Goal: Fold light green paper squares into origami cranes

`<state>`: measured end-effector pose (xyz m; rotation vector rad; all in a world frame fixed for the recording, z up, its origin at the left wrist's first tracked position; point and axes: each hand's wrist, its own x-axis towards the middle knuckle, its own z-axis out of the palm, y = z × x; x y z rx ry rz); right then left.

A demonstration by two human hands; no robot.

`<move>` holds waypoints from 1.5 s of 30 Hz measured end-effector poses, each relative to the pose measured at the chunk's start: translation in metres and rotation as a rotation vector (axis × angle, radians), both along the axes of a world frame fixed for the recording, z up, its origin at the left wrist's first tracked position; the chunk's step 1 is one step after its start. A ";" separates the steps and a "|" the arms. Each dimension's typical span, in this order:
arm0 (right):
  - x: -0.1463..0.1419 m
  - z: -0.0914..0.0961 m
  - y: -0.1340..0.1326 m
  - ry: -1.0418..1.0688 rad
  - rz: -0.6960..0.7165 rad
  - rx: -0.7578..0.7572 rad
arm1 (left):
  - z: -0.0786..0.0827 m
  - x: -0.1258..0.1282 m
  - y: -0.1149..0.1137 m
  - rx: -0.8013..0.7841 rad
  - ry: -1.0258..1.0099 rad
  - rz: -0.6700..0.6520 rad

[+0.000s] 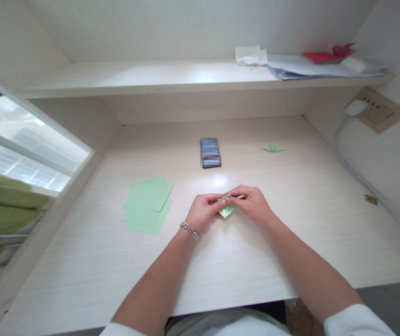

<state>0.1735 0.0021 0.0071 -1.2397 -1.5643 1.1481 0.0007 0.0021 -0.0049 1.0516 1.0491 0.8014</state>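
Note:
Between my two hands, just above the pale desk (123,275), is a small folded piece of green paper (226,212) with a pointed lower corner. My left hand (205,210) pinches it from the left side. From the right, my right hand (252,201) grips its upper part with thumb and fingers. The fingers of both hands meet near the top of the paper and hide part of it. Loose green paper sheets (153,193) lie in an overlapping pile to the left of my hands. A finished green paper crane (273,148) rests at the back right.
A phone (210,152) lies beyond my hands. Along the back runs a shelf (151,77) with papers (308,67) and a red folded paper piece (343,50). On the right wall, a white plug (356,108) trails a grey cable (355,175) across the desk. A window (21,140) is left.

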 end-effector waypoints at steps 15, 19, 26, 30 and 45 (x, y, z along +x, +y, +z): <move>-0.002 0.003 -0.001 0.004 -0.012 -0.039 | -0.008 -0.002 0.002 0.079 0.095 0.018; -0.004 0.003 -0.003 -0.025 -0.055 0.015 | -0.008 -0.002 0.002 0.071 0.088 0.015; -0.006 0.002 -0.003 -0.010 -0.081 0.076 | -0.004 0.001 0.000 0.028 0.063 0.017; -0.006 0.004 -0.003 0.007 -0.080 0.103 | -0.001 0.001 -0.001 0.039 0.066 0.008; -0.002 0.003 0.000 0.109 -0.083 -0.005 | -0.005 0.000 -0.001 0.020 0.064 0.017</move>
